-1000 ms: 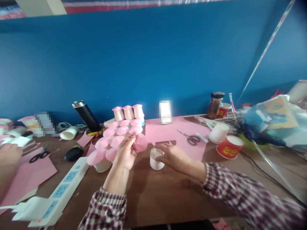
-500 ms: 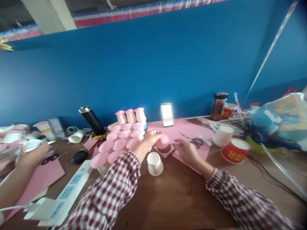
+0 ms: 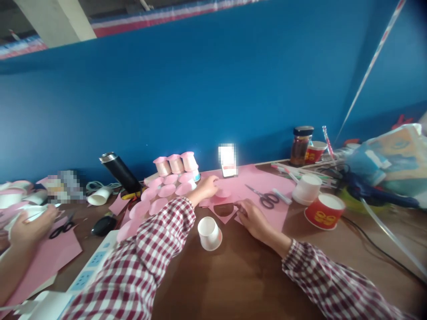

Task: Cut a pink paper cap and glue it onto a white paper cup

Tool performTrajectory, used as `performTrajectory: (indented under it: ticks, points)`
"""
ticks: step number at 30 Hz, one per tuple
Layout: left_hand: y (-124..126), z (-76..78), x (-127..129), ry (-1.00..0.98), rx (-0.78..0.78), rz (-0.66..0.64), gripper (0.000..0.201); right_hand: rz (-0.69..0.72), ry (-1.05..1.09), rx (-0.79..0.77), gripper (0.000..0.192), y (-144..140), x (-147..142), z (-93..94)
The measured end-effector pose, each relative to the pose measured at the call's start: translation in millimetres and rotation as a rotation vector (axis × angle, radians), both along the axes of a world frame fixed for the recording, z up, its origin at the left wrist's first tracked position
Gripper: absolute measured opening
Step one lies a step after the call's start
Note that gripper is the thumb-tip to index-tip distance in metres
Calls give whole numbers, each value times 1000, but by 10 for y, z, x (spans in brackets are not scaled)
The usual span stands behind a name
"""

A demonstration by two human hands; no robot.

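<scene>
My left hand (image 3: 207, 188) reaches over the pink paper sheet (image 3: 245, 180), fingers stretched forward. Just right of its fingertips a pink paper disc (image 3: 223, 194) lies on the sheet. At the right, my right hand (image 3: 254, 219) has its thumb and fingers closed at the edge of a pink paper scrap (image 3: 224, 218) with a round hole cut in it. A white paper cup (image 3: 209, 234) stands between my forearms, touched by neither hand. Purple-handled scissors (image 3: 267, 201) lie on the sheet beyond my right hand.
Several cups topped with pink discs (image 3: 167, 191) stand left of my left arm, near a black thermos (image 3: 120, 172) and a power strip (image 3: 93, 266). A red paper cup (image 3: 325, 211) stands right. Another person's hand (image 3: 28, 226) holds something white at the far left.
My left hand has let go of the pink disc, which now lies on the sheet, and has moved slightly forward. My right hand stays by the holed scrap. The view has shifted a little.
</scene>
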State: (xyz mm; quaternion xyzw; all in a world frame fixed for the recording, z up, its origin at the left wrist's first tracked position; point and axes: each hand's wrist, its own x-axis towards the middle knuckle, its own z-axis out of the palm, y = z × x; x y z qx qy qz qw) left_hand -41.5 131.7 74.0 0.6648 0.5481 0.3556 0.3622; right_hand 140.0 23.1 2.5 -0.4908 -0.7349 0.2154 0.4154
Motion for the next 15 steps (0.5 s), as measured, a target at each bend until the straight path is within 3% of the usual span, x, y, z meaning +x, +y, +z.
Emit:
performTrajectory:
  ticks: [4, 7, 9, 12, 15]
  points:
    - [-303, 223, -129, -30, 110, -13, 31, 13, 259, -248, 27, 21, 0, 20]
    - [-745, 275, -225, -117, 261, 17, 26, 105, 333, -243, 26, 12, 23, 30]
    - [-1086, 198, -276, -192, 287, 64, 26, 140, 253, -145, 25, -14, 23, 32]
    - [-1513, -64, -316, -192, 364, 220, 32, 220, 27, -1, 33, -81, -13, 45]
    - [-1715, -363, -320, -112, 440, 267, 53, 294, -167, 67, 42, -142, -52, 75]
